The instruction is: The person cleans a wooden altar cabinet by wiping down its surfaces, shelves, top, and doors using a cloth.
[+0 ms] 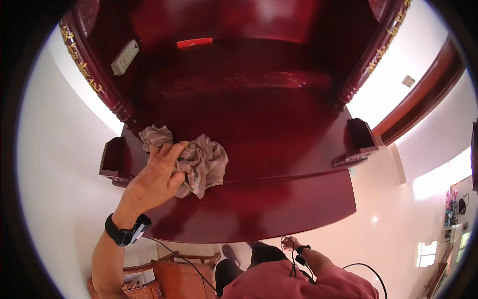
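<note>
My left hand (158,175), with a black watch on its wrist, presses a crumpled grey-brown striped cloth (205,162) onto the left part of a glossy dark red wooden cabinet top (259,134). The fingers are bent into the cloth, which bunches out on both sides of them. My right hand (290,243) hangs low beside my body, below the front edge of the wood. Its fingers are curled around a thin black cable (294,259), though they show small and partly hidden.
A white power strip (125,57) is fixed to the left inner side. A red strip-like object (194,43) lies at the back. Carved posts with gold characters (82,67) frame both sides, and raised end pieces (356,144) stand at the corners. A wooden chair (181,276) is below left.
</note>
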Tool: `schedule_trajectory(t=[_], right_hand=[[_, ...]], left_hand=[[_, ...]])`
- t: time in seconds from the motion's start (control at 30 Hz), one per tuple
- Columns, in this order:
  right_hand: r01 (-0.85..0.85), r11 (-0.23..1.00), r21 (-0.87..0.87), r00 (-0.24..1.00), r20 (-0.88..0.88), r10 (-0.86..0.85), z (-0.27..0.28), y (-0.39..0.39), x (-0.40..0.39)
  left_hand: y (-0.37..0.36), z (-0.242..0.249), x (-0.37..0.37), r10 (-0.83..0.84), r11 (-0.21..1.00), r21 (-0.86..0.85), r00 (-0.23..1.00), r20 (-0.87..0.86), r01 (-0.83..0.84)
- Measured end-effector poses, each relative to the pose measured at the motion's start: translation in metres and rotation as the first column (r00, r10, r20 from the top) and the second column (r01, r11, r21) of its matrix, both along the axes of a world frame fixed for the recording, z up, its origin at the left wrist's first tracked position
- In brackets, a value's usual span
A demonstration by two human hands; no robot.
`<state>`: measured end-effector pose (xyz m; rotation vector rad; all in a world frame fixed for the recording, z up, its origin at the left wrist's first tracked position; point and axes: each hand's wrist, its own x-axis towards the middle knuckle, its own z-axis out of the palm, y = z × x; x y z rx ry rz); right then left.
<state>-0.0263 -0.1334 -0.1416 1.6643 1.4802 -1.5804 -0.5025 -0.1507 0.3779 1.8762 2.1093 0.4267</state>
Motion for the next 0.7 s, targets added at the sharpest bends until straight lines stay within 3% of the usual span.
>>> schedule_trajectory(t=[0.2, 0.27, 0.37, 0.4, 0.43, 0.63, 0.7], right_hand=[[-0.108, 0.98, 0.169, 0.994, 0.006, 0.109, 0.01, -0.004, 0.028], [-0.248, 0.949, 0.194, 0.966, 0.118, 0.228, 0.012, -0.014, 0.043], [-0.141, 0.967, 0.213, 0.976, 0.195, 0.099, 0.02, -0.04, 0.07], [-0.126, 0.975, 0.183, 0.959, 0.274, 0.072, 0.053, -0.047, 0.063], [-0.171, 0.96, 0.221, 0.951, 0.292, 0.102, 0.038, -0.057, 0.078], [-0.141, 0.971, 0.195, 0.954, 0.288, 0.08, 0.033, -0.098, 0.122], [-0.006, 0.979, 0.202, 0.962, 0.27, -0.05, 0.043, -0.104, 0.126]], left_hand=[[-0.002, -0.008, 0.002, -0.009, 0.997, 0.073, 0.998, -0.062, 0.013], [-0.003, -0.007, 0.003, -0.035, 0.995, 0.093, 0.997, -0.076, 0.042], [-0.005, -0.009, 0.003, 0.01, 0.996, 0.085, 0.999, -0.051, -0.005], [-0.005, -0.014, 0.001, 0.0, 0.993, 0.116, 0.998, -0.058, 0.007], [-0.006, -0.018, -0.001, -0.01, 0.99, 0.143, 0.998, -0.066, 0.019], [-0.006, -0.025, 0.0, 0.033, 0.986, 0.168, 0.998, -0.045, -0.025], [-0.003, -0.029, -0.003, 0.034, 0.98, 0.197, 0.998, -0.049, -0.023]])
